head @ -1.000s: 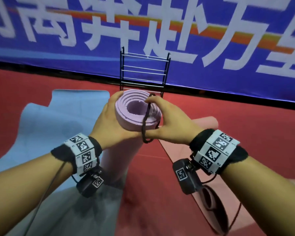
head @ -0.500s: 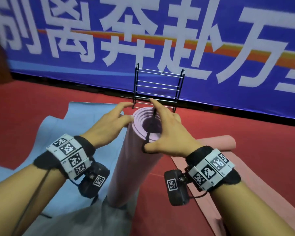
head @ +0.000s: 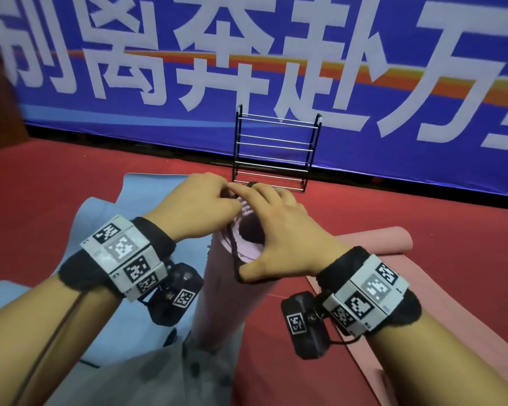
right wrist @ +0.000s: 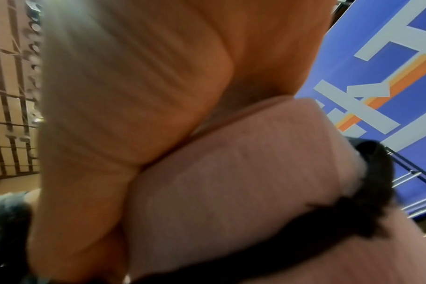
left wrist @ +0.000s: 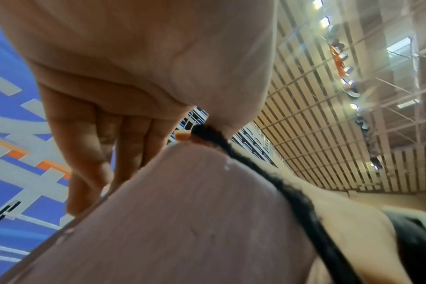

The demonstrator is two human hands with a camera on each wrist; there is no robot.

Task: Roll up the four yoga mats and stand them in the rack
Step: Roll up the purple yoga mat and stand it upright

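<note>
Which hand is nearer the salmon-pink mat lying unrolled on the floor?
Right. The right hand is atop the rolled mat, on the side facing the pink mat; the left hand sits on the far side.

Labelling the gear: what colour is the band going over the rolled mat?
Black band, clearest in the head view.

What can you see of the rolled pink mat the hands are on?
The rolled pale-pink foam yoga mat stands roughly upright, tilted a little, its lower end hidden behind the grey clothing. The top end shows spiral layers around a dark hollow core. A thin black elastic band is stretched across the top rim and down the near side. The left hand pinches the band at the far rim; the right hand arches over the opening, thumb hooking the band lower down. The black wire rack behind stands apart from it.
</note>
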